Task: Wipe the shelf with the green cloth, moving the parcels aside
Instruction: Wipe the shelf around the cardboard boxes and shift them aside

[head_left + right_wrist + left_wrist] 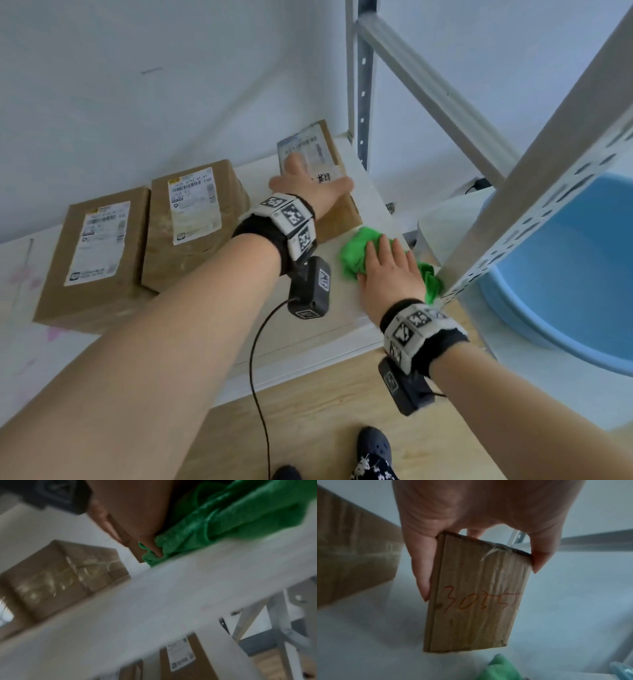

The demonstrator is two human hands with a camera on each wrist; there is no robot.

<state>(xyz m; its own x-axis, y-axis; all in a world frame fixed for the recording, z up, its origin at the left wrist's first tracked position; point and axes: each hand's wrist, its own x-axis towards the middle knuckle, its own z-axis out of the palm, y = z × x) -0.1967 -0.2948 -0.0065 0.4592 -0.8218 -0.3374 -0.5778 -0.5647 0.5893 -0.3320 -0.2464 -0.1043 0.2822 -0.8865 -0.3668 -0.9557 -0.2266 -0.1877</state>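
Note:
My left hand [310, 185] grips a small brown parcel [337, 212] from above at the right end of the white shelf [329, 301]. In the left wrist view the thumb and fingers [541, 559] clamp both sides of this parcel [476, 601], which has red handwriting on its end and is tilted. My right hand [388, 274] lies flat on the crumpled green cloth [356, 253], pressing it onto the shelf near the front right corner. The cloth [223, 517] fills the top of the blurred right wrist view. Two larger parcels [195, 222] [92, 257] sit side by side further left.
A perforated metal upright [534, 205] stands right beside the cloth, and a rear upright [359, 85] at the back corner. A blue plastic tub [565, 267] sits right of the shelving. More labelled parcels [181, 655] lie on the level below. A white wall backs the shelf.

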